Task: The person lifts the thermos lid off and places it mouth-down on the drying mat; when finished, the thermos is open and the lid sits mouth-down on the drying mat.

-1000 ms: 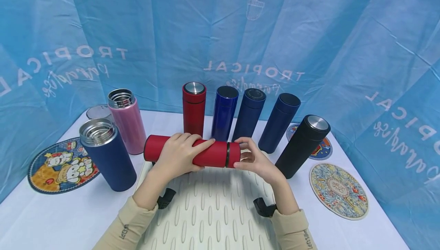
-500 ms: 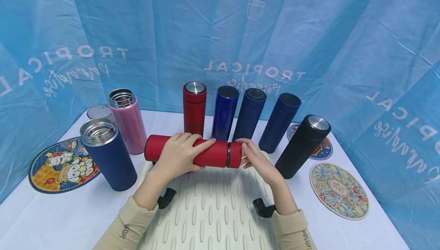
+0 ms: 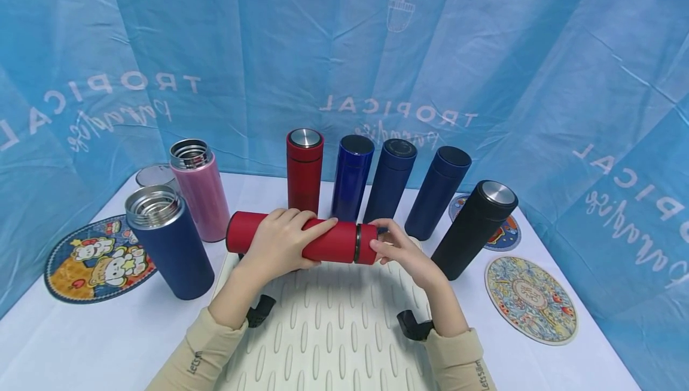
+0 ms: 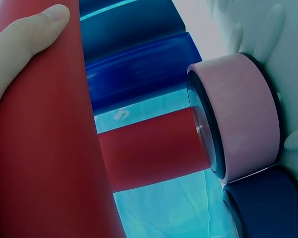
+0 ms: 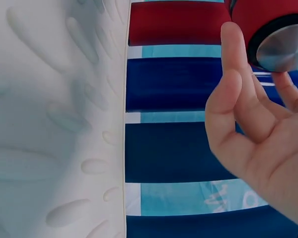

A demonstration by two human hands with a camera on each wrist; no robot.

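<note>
Lying sideways above the pale tray, a red thermos (image 3: pixel 334 240) is gripped round its body by my left hand (image 3: pixel 285 238). Its lid (image 3: pixel 368 243), set off by a black ring, points right. My right hand (image 3: pixel 401 250) holds that lid at its end, thumb on the near side and index finger on the far side. The right wrist view shows fingertips (image 5: pixel 233 37) against the lid's rim, beside its steel end disc (image 5: pixel 285 47). In the left wrist view my left thumb (image 4: pixel 54 15) lies along the red body.
An open navy thermos (image 3: pixel 169 241) and an open pink thermos (image 3: pixel 199 191) stand left. A pink lid (image 4: pixel 243 114) and navy lid (image 4: pixel 270 203) rest on the ridged tray (image 3: pixel 323 331). Behind stand a red thermos (image 3: pixel 304 170), several blue ones (image 3: pixel 352 176) and a black one (image 3: pixel 468 232).
My right hand has let go of the lid, its fingers straightening past the end, and has taken hold of it again. My left hand and the thermos have stayed in place.
</note>
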